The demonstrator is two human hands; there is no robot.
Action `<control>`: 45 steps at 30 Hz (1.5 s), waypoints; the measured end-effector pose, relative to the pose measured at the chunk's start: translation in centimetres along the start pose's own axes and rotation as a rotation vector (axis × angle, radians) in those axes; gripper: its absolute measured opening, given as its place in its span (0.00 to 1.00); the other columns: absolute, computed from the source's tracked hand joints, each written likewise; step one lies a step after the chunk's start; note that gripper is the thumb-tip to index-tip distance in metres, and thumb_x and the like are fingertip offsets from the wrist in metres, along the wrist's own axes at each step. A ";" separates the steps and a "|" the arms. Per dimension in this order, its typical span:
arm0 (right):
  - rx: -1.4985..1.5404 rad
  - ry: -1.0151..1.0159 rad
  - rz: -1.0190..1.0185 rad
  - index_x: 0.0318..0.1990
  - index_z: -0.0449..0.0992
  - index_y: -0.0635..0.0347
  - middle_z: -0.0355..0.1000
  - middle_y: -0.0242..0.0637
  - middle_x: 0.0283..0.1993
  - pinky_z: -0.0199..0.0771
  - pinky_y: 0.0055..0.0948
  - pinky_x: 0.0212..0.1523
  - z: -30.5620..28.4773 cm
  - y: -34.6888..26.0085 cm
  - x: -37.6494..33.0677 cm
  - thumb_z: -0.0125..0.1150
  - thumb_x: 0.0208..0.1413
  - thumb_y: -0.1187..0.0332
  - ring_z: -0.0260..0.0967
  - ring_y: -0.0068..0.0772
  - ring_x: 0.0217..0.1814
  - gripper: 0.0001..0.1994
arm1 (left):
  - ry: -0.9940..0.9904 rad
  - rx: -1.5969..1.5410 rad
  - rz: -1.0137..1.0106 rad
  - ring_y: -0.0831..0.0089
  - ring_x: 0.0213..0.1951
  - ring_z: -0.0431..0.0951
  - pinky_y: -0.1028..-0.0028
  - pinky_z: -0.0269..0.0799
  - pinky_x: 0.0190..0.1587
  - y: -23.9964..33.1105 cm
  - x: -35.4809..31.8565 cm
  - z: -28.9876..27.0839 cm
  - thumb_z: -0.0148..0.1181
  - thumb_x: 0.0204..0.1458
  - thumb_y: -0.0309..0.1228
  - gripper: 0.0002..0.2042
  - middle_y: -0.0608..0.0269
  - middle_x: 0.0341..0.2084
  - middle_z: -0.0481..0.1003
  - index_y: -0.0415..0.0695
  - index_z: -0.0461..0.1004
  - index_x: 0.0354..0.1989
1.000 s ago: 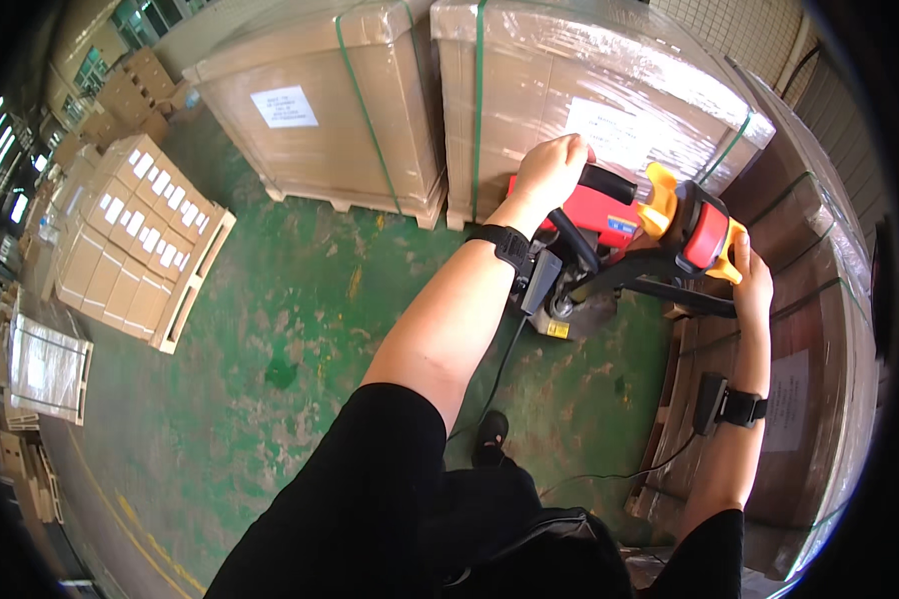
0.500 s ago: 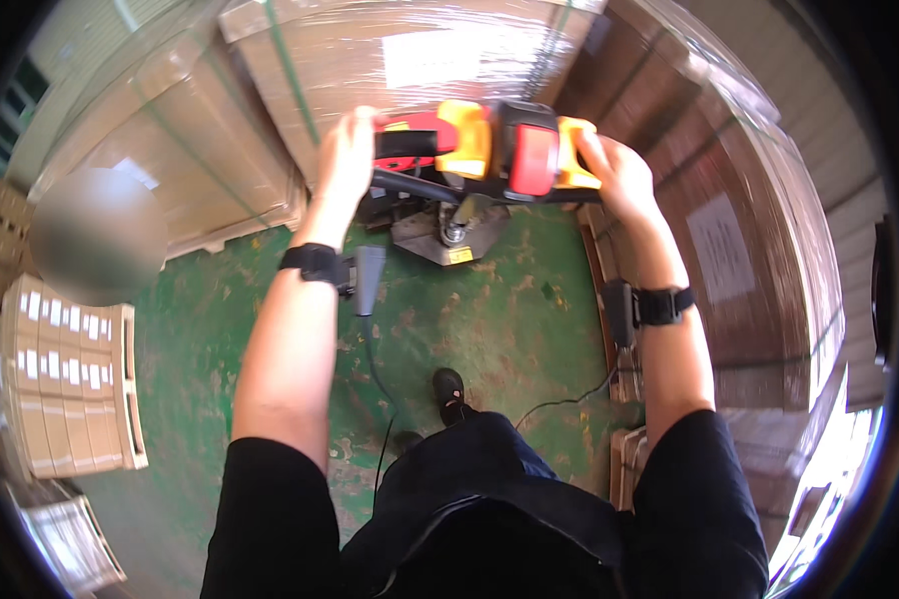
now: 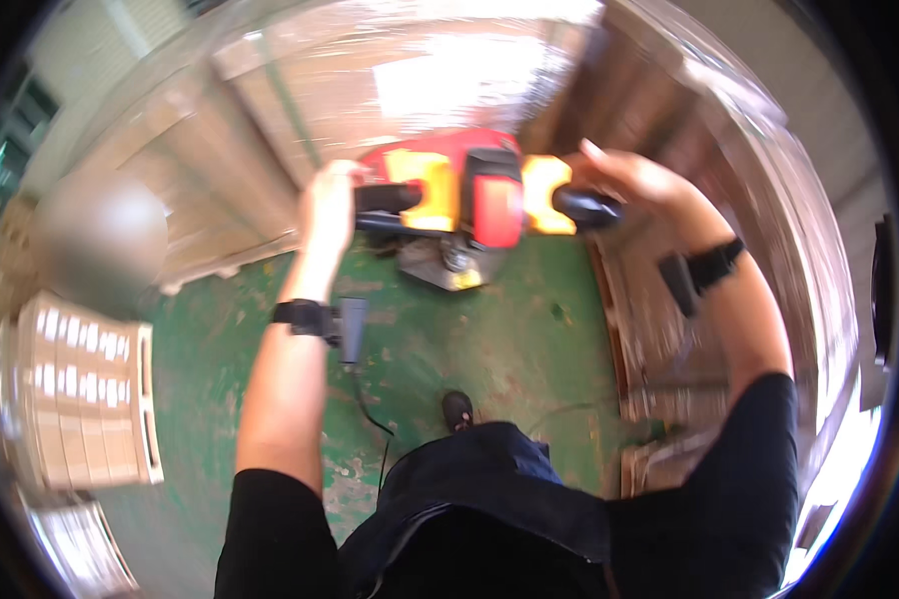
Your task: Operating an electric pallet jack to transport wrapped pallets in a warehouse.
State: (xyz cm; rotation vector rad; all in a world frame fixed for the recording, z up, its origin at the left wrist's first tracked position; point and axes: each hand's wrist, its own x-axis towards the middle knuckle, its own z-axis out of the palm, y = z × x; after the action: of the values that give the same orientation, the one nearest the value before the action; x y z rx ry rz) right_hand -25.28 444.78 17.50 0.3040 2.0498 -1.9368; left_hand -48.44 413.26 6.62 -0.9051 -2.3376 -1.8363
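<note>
A pallet truck's tiller head, red, yellow and black, stands in front of me. Its left end is in my left hand, whose fingers are closed around it. At the opposite end, my right hand is beside and just above the black right grip. Its fingers are stretched out rather than wrapped round the grip, though motion blurs them. Whether they still touch it I cannot tell. Below the tiller head shows the truck's grey base. Each of my wrists carries a black strap with a small device.
Large film-wrapped cartons on pallets stand ahead, at the left and along the right side. Smaller cartons are stacked on a pallet at far left. Green worn floor lies between. A cable hangs from my left wrist device.
The tiller head has come slightly lower and to the left in view. My right hand has loosened from its right grip, with the elbow swung outward. The left hand keeps its hold.
</note>
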 end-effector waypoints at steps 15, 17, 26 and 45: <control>-0.378 -0.335 0.268 0.43 0.74 0.59 0.74 0.35 0.38 0.74 0.30 0.42 -9.4 4.7 5.8 0.61 0.51 0.66 0.72 0.28 0.39 0.13 | 0.003 0.158 0.149 0.58 0.35 0.76 0.63 0.70 0.41 2.4 2.0 6.6 0.34 0.58 0.36 0.18 0.57 0.28 0.76 0.43 0.72 0.30; -0.326 -0.305 0.263 0.45 0.73 0.59 0.74 0.36 0.39 0.74 0.30 0.42 -9.6 4.6 5.6 0.60 0.52 0.65 0.72 0.29 0.39 0.14 | 0.001 0.157 0.141 0.58 0.34 0.75 0.63 0.69 0.41 2.4 2.1 7.0 0.33 0.58 0.36 0.18 0.57 0.28 0.76 0.43 0.72 0.30; -0.032 -0.144 0.247 0.50 0.70 0.61 0.74 0.39 0.41 0.74 0.33 0.45 -9.1 4.6 5.5 0.52 0.58 0.58 0.73 0.33 0.42 0.18 | 0.020 0.147 0.187 0.55 0.34 0.74 0.61 0.69 0.40 2.3 2.4 7.1 0.33 0.58 0.36 0.18 0.55 0.27 0.75 0.43 0.72 0.29; -0.249 0.123 0.210 0.53 0.67 0.61 0.72 0.36 0.44 0.71 0.25 0.44 -9.7 5.4 3.5 0.44 0.60 0.54 0.71 0.27 0.42 0.22 | 0.045 0.136 0.179 0.57 0.35 0.75 0.62 0.70 0.40 2.6 2.2 7.2 0.35 0.58 0.36 0.17 0.57 0.28 0.76 0.44 0.72 0.29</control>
State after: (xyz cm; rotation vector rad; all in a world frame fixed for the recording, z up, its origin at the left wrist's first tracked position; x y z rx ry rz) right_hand -27.33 454.61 11.62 0.5662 2.2075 -1.5566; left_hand -46.86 420.96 7.54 -1.0070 -2.2412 -1.5935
